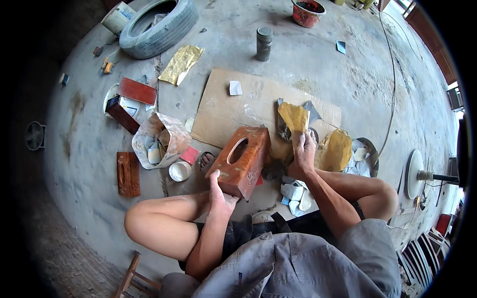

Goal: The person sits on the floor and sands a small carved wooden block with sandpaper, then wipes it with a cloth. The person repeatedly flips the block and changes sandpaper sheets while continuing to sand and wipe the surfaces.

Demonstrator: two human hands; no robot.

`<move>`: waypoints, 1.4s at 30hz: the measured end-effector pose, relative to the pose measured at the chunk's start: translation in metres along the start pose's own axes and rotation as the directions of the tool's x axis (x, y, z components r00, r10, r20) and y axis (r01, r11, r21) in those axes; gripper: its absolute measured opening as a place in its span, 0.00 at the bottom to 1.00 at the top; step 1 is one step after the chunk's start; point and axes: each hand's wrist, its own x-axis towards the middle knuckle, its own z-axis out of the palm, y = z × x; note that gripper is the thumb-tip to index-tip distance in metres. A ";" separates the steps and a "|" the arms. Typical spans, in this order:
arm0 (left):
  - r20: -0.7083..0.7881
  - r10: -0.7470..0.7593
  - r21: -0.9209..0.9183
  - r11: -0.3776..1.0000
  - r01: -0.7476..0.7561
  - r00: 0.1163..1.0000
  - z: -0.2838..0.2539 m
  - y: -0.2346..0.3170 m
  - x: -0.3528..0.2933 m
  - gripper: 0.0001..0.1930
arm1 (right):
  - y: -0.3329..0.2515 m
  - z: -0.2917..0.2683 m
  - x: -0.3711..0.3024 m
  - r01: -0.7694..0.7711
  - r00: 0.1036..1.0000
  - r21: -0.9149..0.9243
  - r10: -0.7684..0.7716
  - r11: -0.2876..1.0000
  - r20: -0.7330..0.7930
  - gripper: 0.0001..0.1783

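Note:
A reddish-brown wooden tissue box [249, 171] with an oval slot in its top and carving on its side is tilted in front of me. My left hand [221, 199] grips its near end, thumb on the top edge. My right hand [304, 153], to the right of the box and apart from it, pinches a curled piece of yellow sandpaper [294, 117]. Another yellow sandpaper piece [334, 150] lies just right of that hand. Below it are several folded white and grey scraps [296, 193].
A flattened cardboard sheet [218, 107] covers the floor ahead. Leftward stand a tub of scraps [171, 131], a white cup [180, 171] and a wooden panel [128, 174]. Farther off are a tire [161, 32], a dark canister [264, 44] and a red bucket [307, 13]. A round fan-like disc [413, 174] stands right.

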 end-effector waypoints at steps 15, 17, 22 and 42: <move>-0.074 -0.210 -0.256 0.949 0.185 0.975 -0.027 -0.010 0.028 0.31 | -0.047 0.035 -0.039 0.215 0.812 0.042 -0.203 0.976 0.547 0.18; -0.085 -0.195 -0.297 0.941 0.162 0.977 -0.039 -0.010 0.042 0.31 | -0.050 0.046 -0.039 0.437 0.682 0.123 -0.417 0.891 0.601 0.18; -0.137 -0.193 -0.227 0.961 0.159 0.971 -0.042 0.000 0.045 0.30 | -0.049 0.075 -0.016 0.430 0.677 -0.091 -0.254 0.898 0.691 0.14; 0.075 -0.122 -0.262 0.955 0.138 0.990 -0.036 -0.016 0.037 0.31 | -0.045 0.148 -0.029 0.666 0.578 -0.223 -0.304 0.712 0.758 0.36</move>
